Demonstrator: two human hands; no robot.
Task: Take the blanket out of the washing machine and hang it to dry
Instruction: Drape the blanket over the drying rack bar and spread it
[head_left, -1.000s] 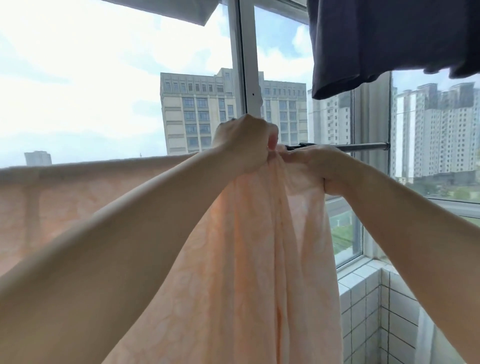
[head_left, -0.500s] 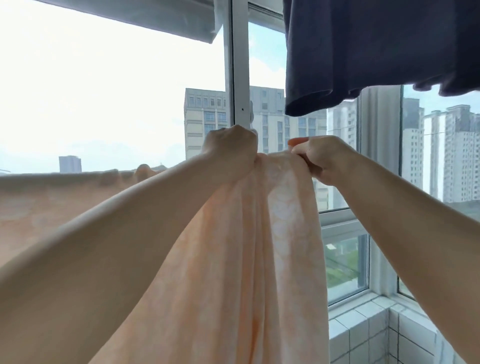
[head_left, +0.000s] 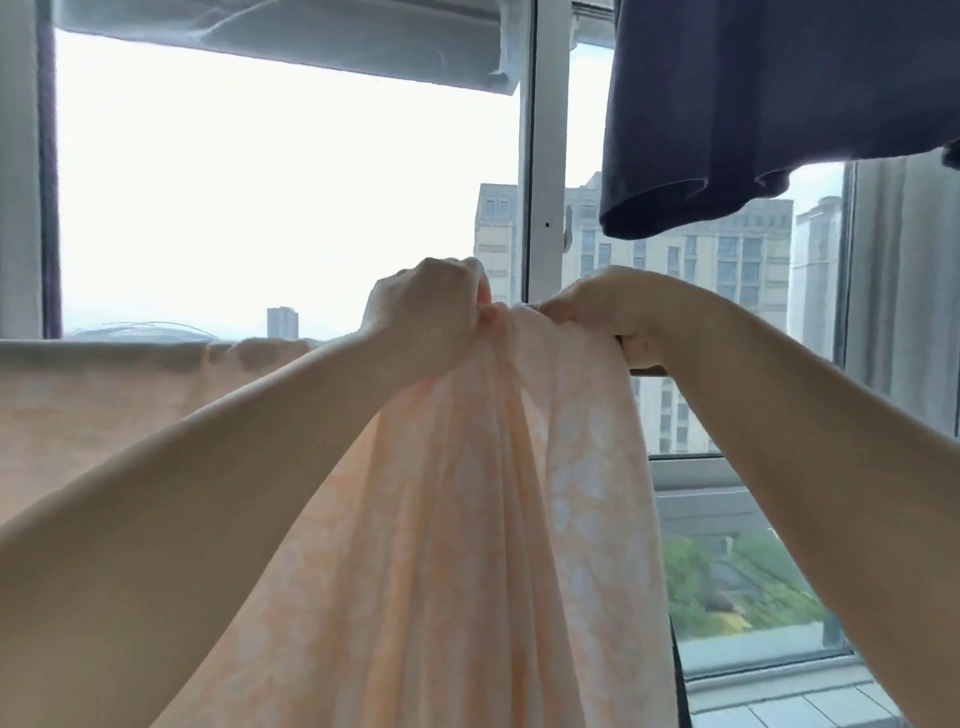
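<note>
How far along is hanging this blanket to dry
Done: the blanket is out of the machine and its left stretch already lies spread over the rail. In hand: the left hand and right hand each hold a grip on the bunched part. Left: spreading that bunch along the bare rail on the right.

No legible text, labels, brands, numbers or signs observed. Blanket (head_left: 467, 519) carries a pale pattern only, no lettering. Dark garment (head_left: 753, 104) plain. Distant buildings (head_left: 727, 270) unmarked.

blanket (head_left: 467, 519) cut off below, rod mostly hidden, dark garment (head_left: 753, 104) cropped above
</note>
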